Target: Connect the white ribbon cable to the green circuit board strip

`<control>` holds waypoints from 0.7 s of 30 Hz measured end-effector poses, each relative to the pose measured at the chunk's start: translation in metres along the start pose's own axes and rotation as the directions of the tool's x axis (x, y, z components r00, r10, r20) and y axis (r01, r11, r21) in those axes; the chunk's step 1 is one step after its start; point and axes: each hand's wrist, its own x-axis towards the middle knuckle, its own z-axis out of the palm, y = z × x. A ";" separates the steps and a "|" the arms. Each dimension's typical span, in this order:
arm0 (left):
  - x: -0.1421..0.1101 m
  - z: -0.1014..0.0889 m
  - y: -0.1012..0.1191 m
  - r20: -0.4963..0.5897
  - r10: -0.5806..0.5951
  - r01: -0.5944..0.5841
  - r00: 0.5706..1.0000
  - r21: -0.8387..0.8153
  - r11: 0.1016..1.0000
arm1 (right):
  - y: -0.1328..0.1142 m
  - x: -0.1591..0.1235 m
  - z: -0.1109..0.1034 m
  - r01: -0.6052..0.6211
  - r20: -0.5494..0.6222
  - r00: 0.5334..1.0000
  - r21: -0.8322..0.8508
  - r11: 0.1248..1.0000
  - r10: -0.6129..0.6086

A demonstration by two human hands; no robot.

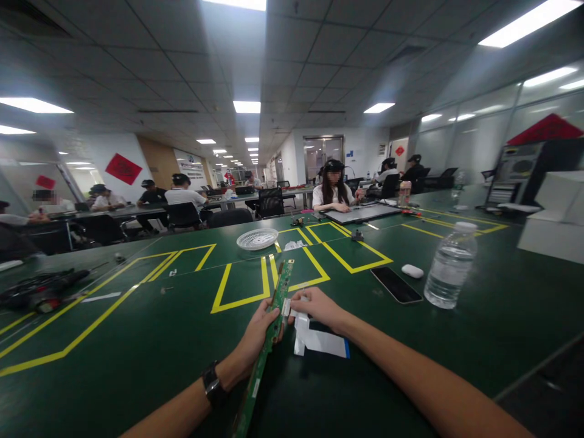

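A long, narrow green circuit board (260,372) stands tilted in front of me, its far end pointing away over the table. My left hand (261,323) is closed around its middle, thumb on the face of the board. At the board's right edge, my right hand (314,306) pinches a white flat ribbon cable (326,342) close to a white connector. The cable hangs folded below my fingers and ends in a blue strip. Whether its end sits inside the connector is hidden by my fingertips.
On the green table (182,359) are yellow tape outlines, a white plastic basket (257,239), a phone (396,285), a white earbud case (412,271) and a water bottle (451,266). A power tool (43,291) lies left. A person (335,188) sits opposite beside a flat panel (362,212).
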 end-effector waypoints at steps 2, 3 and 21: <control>0.000 0.000 0.000 -0.005 -0.005 0.005 1.000 -0.001 1.000 | -0.001 -0.001 0.000 0.000 -0.001 1.000 -0.003 1.000 0.000; -0.001 0.000 0.001 -0.007 -0.009 0.009 1.000 0.002 1.000 | -0.001 -0.001 0.000 -0.005 -0.002 1.000 -0.004 1.000 0.005; -0.017 -0.001 0.008 0.044 -0.017 0.007 0.999 0.218 0.976 | 0.002 0.001 -0.004 0.054 -0.048 0.997 -0.184 0.981 -0.064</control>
